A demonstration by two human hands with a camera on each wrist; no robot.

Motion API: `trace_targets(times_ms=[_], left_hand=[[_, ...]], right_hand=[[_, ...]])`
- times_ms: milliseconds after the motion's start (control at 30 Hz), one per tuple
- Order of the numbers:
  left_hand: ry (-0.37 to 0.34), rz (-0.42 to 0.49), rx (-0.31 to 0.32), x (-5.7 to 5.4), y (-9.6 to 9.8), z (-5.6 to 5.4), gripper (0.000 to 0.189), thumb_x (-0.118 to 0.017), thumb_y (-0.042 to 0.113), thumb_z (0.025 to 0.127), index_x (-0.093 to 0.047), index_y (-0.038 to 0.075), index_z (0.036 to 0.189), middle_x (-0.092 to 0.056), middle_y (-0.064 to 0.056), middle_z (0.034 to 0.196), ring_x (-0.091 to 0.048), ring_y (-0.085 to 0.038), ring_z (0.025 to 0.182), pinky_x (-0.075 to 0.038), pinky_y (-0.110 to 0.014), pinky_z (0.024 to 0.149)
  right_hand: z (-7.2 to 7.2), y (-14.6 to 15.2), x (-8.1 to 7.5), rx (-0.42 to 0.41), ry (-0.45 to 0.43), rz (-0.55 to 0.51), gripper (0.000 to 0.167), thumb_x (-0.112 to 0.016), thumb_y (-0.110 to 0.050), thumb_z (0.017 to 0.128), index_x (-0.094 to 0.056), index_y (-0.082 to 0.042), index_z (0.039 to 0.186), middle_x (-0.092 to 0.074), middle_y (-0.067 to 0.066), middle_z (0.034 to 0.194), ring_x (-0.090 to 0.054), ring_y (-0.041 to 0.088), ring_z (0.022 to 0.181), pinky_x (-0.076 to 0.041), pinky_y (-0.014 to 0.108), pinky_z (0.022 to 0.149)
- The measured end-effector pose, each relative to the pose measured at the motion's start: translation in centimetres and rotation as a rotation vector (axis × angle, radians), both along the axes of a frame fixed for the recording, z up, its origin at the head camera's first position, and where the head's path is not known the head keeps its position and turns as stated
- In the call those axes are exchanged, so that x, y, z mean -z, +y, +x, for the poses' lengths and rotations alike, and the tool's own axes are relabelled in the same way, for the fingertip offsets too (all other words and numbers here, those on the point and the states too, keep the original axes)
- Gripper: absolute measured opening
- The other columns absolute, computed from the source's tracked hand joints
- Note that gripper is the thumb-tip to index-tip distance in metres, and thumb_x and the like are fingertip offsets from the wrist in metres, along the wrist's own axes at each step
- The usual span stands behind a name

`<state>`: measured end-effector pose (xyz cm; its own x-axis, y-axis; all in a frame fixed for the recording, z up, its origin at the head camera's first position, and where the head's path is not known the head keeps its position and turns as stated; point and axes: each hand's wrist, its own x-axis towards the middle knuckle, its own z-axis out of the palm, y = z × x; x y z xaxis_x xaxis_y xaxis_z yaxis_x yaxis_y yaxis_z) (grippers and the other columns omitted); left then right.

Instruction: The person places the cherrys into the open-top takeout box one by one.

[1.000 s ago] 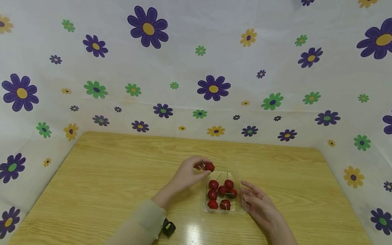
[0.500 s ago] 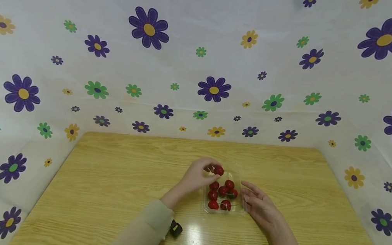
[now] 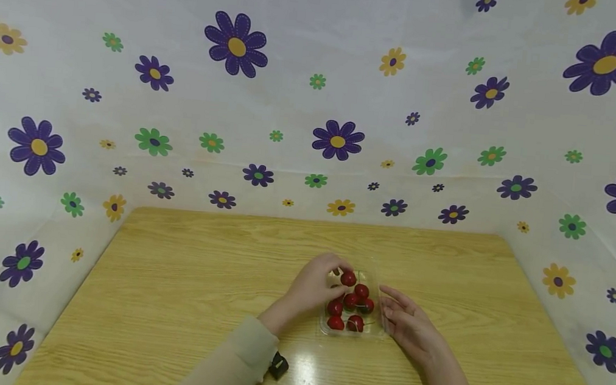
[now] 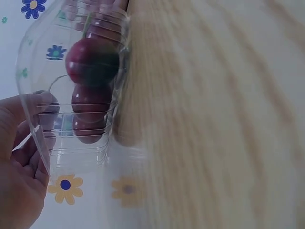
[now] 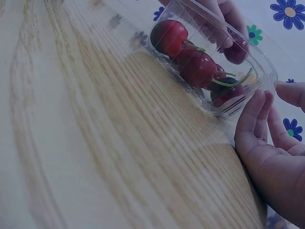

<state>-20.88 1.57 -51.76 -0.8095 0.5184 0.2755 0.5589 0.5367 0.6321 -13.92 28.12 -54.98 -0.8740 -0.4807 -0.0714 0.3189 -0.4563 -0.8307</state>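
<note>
A clear plastic container [image 3: 347, 333] on the table holds several dark red cherries [image 3: 355, 323], some with green stems. My left hand [image 3: 313, 285] reaches in over its left side and pinches one cherry [image 5: 237, 50] between thumb and fingers, inside the far part of the box. In the left wrist view, the container wall [image 4: 52, 157] stands in front of the fingertips of my left hand [image 4: 21, 186]. My right hand [image 3: 411, 330] rests at the container's right side, fingers loosely extended against the wall. From the right wrist, my right hand [image 5: 271, 152] appears beside the rim.
The wooden table [image 3: 197, 268] extends around the container on all sides. A white sheet with printed flowers [image 3: 273, 91] stands behind and at both sides. Black straps with cameras [image 3: 279, 366] sit at the wrists.
My left hand has carried the pinched cherry from the container's far left edge to the right and down into it. The right hand has stayed at the container's side.
</note>
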Motion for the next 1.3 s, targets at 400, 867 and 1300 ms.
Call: trace_targets(times_ms=[400, 867, 1300], left_hand=[[0.077, -0.130, -0.002, 0.06, 0.30, 0.10, 0.031, -0.086, 0.017, 0.092, -0.076, 0.016, 0.121, -0.076, 0.000, 0.120, -0.068, -0.017, 0.103, -0.058, -0.027, 0.091], [0.126, -0.195, -0.001, -0.21, 0.42, 0.32, 0.028, -0.086, 0.017, 0.091, -0.077, 0.016, 0.118, -0.076, 0.001, 0.116, -0.067, -0.017, 0.106, -0.055, -0.035, 0.102], [0.086, -0.124, 0.012, -0.46, 0.30, 0.73, 0.024, -0.081, 0.010, 0.094, -0.077, 0.014, 0.118, -0.076, 0.001, 0.115, -0.067, -0.018, 0.105, -0.057, -0.031, 0.096]], right_hand=[[-0.03, -0.07, -0.07, 0.006, 0.001, 0.018, 0.049, -0.042, 0.008, 0.109, -0.063, -0.026, 0.138, -0.061, -0.005, 0.127, -0.062, 0.004, 0.112, -0.056, 0.019, 0.099], [0.07, -0.16, -0.39, -0.010, 0.014, -0.027, 0.048, -0.041, 0.008, 0.109, -0.063, -0.024, 0.138, -0.063, -0.005, 0.126, -0.064, 0.004, 0.112, -0.056, 0.019, 0.099], [0.18, -0.06, -0.36, -0.004, -0.008, 0.006, 0.047, -0.043, 0.006, 0.110, -0.063, -0.026, 0.138, -0.063, -0.007, 0.127, -0.062, 0.003, 0.113, -0.055, 0.017, 0.098]])
